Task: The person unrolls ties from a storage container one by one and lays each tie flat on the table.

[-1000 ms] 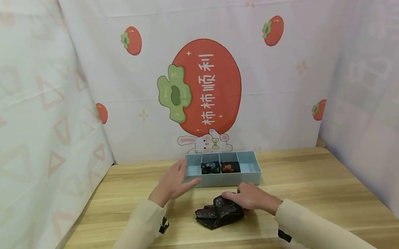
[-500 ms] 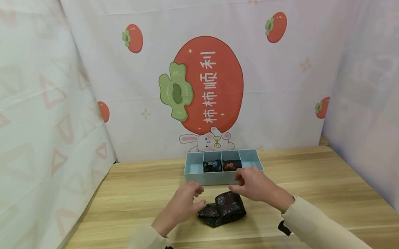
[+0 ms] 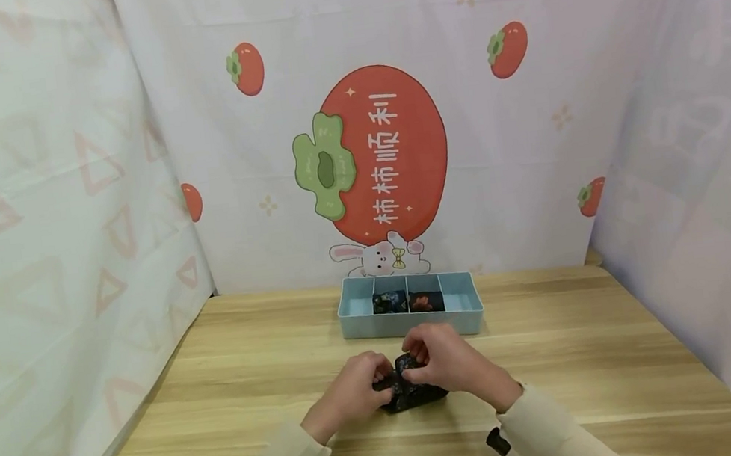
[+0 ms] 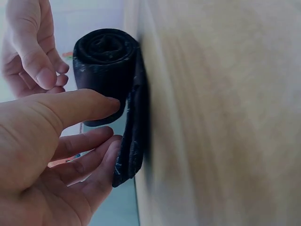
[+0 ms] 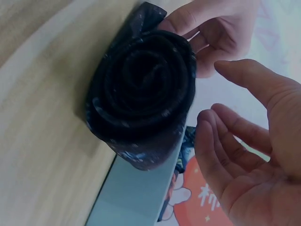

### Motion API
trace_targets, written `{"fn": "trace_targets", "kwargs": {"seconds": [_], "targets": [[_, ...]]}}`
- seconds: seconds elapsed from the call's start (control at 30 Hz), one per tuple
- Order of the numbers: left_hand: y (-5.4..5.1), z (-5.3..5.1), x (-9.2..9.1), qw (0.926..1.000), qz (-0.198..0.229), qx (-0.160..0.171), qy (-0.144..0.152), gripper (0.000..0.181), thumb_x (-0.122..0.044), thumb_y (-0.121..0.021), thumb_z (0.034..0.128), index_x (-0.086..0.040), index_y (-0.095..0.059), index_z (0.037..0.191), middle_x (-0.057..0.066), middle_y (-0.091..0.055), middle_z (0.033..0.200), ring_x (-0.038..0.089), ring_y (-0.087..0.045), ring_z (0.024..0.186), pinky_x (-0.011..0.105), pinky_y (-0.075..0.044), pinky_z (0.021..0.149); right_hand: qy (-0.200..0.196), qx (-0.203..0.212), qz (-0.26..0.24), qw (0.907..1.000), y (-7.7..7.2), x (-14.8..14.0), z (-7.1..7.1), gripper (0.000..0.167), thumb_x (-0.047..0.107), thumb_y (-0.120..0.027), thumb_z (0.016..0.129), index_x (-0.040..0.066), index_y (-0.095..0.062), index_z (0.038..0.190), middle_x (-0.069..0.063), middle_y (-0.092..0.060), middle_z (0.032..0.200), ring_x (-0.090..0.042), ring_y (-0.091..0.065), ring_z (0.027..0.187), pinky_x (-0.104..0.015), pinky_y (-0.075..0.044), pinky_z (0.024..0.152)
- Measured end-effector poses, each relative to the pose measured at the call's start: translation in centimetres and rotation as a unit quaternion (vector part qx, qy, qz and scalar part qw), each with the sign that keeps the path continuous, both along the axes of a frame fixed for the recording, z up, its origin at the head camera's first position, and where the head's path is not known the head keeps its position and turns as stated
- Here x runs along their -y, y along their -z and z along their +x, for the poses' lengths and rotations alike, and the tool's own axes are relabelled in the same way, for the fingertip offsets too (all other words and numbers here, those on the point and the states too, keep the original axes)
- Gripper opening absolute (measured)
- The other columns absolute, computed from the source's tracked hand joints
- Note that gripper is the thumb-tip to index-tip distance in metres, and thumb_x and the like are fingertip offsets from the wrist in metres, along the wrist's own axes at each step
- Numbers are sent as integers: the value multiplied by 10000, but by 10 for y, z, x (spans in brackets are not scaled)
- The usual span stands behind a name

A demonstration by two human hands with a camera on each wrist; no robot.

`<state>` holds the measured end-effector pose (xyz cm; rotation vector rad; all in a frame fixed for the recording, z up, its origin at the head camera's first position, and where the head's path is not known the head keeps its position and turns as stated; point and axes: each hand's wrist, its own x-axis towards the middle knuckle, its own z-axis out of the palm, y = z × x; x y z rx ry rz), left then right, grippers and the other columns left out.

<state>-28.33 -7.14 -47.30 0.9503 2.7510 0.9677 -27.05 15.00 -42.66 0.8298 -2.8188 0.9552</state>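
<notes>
A dark floral necktie (image 3: 419,399), rolled up with a flat tail left of the roll, lies on the table between my hands. In the left wrist view, the rolled necktie (image 4: 106,52) shows its coiled end. My left hand (image 3: 350,391) has thumb and fingers at the tail's edges, pinching it. Over the roll's far right side hovers my right hand (image 3: 451,361), its fingers loosely bent. In the right wrist view, a gap separates the right hand (image 5: 258,141) from the coiled necktie (image 5: 141,84).
Behind the hands stands a light blue divided box (image 3: 410,322). Its two middle compartments hold a blue-patterned dark roll (image 3: 389,302) and a dark roll with an orange flower (image 3: 426,301). The wooden table (image 3: 250,346) ends at a printed curtain (image 3: 501,167).
My left hand has come from beside the box to the necktie's tail. The right hand let go of the roll, lifted, then came back down over it, farther left.
</notes>
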Motion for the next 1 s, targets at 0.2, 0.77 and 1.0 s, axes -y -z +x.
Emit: {"fn": "trace_targets", "kwargs": {"seconds": [0.2,0.77,1.0], "targets": [[12,2,1,10000,-21,-61,24,222,-52,-811,866,-45,-742,1077,48,-700,1008,91,-611,873,238,-548,786,-272,94,203,9994,10,8,-1,258,169,-894,840,63,-759,1033,-14,-701,946,-125,-644,843,-226,-563,735],[24,-15,1,9987,-231,-312,336,286,-94,-835,841,-34,-754,1108,42,-680,996,102,-586,865,281,-539,776,-89,-136,767,9969,12,7,-4,329,261,-923,812,78,-736,1012,16,-646,926,-118,-567,831,-258,-527,724],[37,-23,2,9980,-295,-425,374,293,-124,-833,869,-29,-749,1134,53,-683,1024,111,-597,883,301,-554,781,-38,-95,753,9971,7,0,-3,308,208,-903,824,60,-736,1036,-4,-677,947,-114,-597,840,-272,-562,736]]}}
